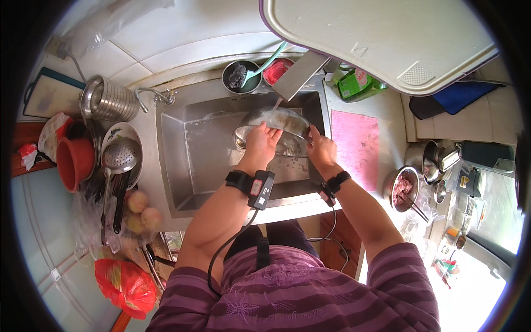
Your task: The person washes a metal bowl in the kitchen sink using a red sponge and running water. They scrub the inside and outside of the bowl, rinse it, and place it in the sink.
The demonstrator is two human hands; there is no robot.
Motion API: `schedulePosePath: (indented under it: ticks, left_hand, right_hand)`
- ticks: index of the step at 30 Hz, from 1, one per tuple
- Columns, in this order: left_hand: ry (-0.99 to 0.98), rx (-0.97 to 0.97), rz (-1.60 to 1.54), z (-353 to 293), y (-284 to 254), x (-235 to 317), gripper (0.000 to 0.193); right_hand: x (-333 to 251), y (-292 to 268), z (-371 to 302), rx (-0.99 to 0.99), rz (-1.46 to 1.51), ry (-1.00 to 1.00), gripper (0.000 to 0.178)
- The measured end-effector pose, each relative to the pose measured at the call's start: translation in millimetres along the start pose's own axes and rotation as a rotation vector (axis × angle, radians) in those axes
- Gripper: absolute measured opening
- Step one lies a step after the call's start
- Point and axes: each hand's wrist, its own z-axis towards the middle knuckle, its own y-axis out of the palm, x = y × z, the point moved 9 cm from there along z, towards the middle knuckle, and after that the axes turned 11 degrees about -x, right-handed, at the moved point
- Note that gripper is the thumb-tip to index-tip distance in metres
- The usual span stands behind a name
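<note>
A shiny metal bowl [285,118] is tilted on its side inside the steel sink [207,160]. My right hand [322,148] grips its rim on the right, thumb on top. My left hand [261,145] is at the bowl's near left side, palm turned up and fingers stretched out. Whether its fingertips touch the metal I cannot tell. A thin stream of water [276,103] falls onto the bowl from beneath a flat grey bar [300,76]. Water glints on the sink bottom around the drain.
Behind the sink stand a dark bowl [241,77] with a scrubber and brush, and a green bottle [354,84]. A pink cloth [355,149] lies right, beyond it a bowl of minced meat [402,189]. Left are a skimmer [121,155] and red pot [74,163]. A white board [381,39] overhangs.
</note>
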Motion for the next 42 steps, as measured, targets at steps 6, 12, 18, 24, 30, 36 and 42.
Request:
schedulePosePath:
  ticks: [6,12,18,24,30,36,42]
  left_hand:
    - [0.123,0.211,-0.139,-26,-53,22,0.019]
    - [0.17,0.17,-0.049,-58,-108,77,0.018]
    - [0.078,0.018,0.214,-73,-120,88,0.017]
    - [-0.021,0.081,0.768,-89,-95,88,0.015]
    - [-0.111,-0.101,1.03,-87,-87,80,0.013]
    - [-0.149,-0.121,1.053,-78,-71,65,0.014]
    - [-0.191,-0.097,1.062,-59,-39,43,0.012]
  right_hand:
    - [-15,3,-9,-0.078,0.302,-0.153,0.059]
    - [-11,21,13,0.035,0.471,-0.213,0.033]
    - [-26,42,47,-0.319,1.075,-0.064,0.017]
    - [-83,54,76,-0.584,1.445,0.05,0.02]
    - [-102,81,113,-0.729,1.6,0.139,0.027]
    - [-128,70,118,-0.792,1.27,-0.245,0.027]
    - [-124,11,83,0.049,0.286,-0.658,0.022]
